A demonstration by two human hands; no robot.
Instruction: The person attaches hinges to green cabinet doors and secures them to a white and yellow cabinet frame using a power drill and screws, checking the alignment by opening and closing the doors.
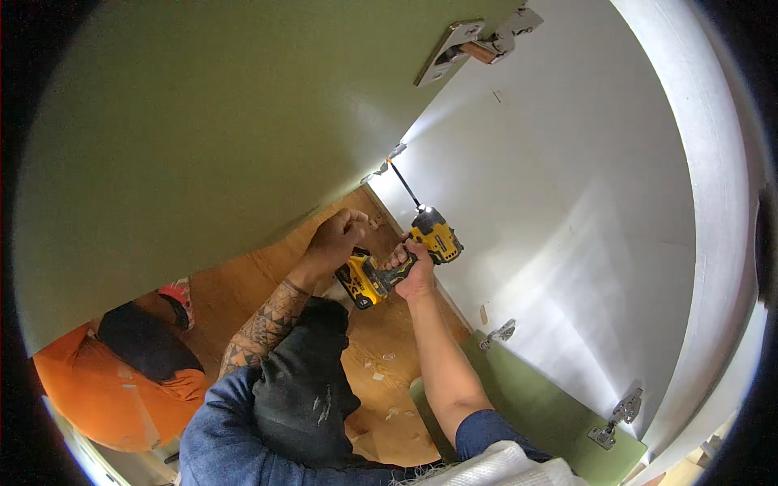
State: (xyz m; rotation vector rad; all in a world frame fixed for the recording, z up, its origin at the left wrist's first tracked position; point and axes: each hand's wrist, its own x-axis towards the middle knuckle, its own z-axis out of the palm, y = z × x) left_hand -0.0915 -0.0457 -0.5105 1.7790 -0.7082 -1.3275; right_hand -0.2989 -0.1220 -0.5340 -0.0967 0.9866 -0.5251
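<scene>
At frame centre, the yellow drill (405, 257) was gripped tight by the right hand (415, 271), its bit set at the door hinge (387, 162), while the door (203, 130) edge was clasped by the left hand (336, 239); steady pressure seemed needed next.

A cabinet-fitting site inside a home: green doors (186, 138) with metal hinges (478, 44), white carcass panels (567, 202), a bare plywood floor (381, 364) strewn with wood chips.
</scene>
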